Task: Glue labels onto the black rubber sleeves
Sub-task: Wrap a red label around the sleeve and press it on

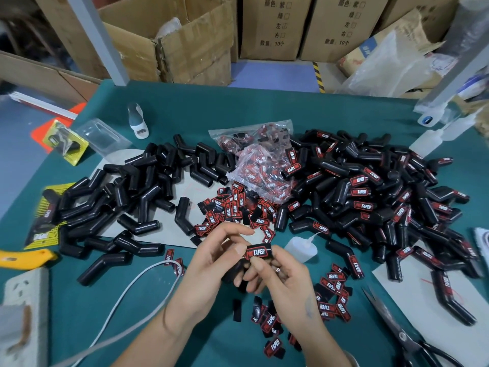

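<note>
My left hand (211, 258) and my right hand (280, 274) meet at the table's near middle, both gripping one black rubber sleeve (232, 274). A red-and-black PROTAPER label (258, 252) lies on its top end, pressed between my thumbs. Bare sleeves (137, 197) are heaped on the left. Labelled sleeves (370, 202) are heaped on the right. Loose labels (232, 207) lie just beyond my hands, and more labels (330, 287) lie to the right. A small glue bottle (301, 247) rests on its side right of my hands.
Clear bags of labels (262, 165) sit mid-table. Scissors (402, 329) lie near right, a white cable (127, 295) and power strip (23, 313) near left, and a yellow tool (23, 258) at the left edge. Cardboard boxes (185, 41) stand behind the green table (185, 107).
</note>
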A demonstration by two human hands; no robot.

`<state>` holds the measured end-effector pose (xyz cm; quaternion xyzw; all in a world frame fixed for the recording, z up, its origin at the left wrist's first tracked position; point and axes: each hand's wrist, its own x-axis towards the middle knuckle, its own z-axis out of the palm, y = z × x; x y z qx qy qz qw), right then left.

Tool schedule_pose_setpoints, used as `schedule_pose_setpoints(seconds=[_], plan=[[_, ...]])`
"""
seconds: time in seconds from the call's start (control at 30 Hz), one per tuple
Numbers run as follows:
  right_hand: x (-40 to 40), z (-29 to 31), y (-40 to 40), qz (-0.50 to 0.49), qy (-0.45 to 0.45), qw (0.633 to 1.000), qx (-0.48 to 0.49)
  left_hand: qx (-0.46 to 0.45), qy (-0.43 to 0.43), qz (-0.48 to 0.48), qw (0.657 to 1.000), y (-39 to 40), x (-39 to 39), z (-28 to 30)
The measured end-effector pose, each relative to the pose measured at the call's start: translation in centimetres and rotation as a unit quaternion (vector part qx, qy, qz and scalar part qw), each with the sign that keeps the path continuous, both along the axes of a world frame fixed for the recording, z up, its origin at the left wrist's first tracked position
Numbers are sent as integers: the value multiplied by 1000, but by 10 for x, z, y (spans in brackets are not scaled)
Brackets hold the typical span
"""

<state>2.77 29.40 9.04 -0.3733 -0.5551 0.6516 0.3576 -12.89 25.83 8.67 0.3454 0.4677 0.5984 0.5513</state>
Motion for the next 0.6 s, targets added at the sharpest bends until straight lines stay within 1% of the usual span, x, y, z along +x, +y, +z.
schedule_pose_setpoints(seconds=[0.1, 0.23, 0.3, 0.43, 0.53, 0.6], plan=[[0, -1, 1, 9, -6, 1000, 3, -11, -9, 13, 1000, 0, 1, 0], [-5, -3, -4, -18, -30, 999, 27, 0, 0, 11, 1000, -2, 5, -2], [-5, -4, -5, -27, -21, 999, 31, 9, 3, 10, 1000, -4, 6, -4], [-1, -3, -4, -14, -7, 999, 34, 22, 8, 15, 1000, -4, 7, -5], [1, -6, -3, -7, -22, 999, 27, 37, 61, 44, 996, -3, 7, -5], [0, -7, -3, -9, -20, 1000, 9, 57, 139, 69, 986, -5, 7, -6]])
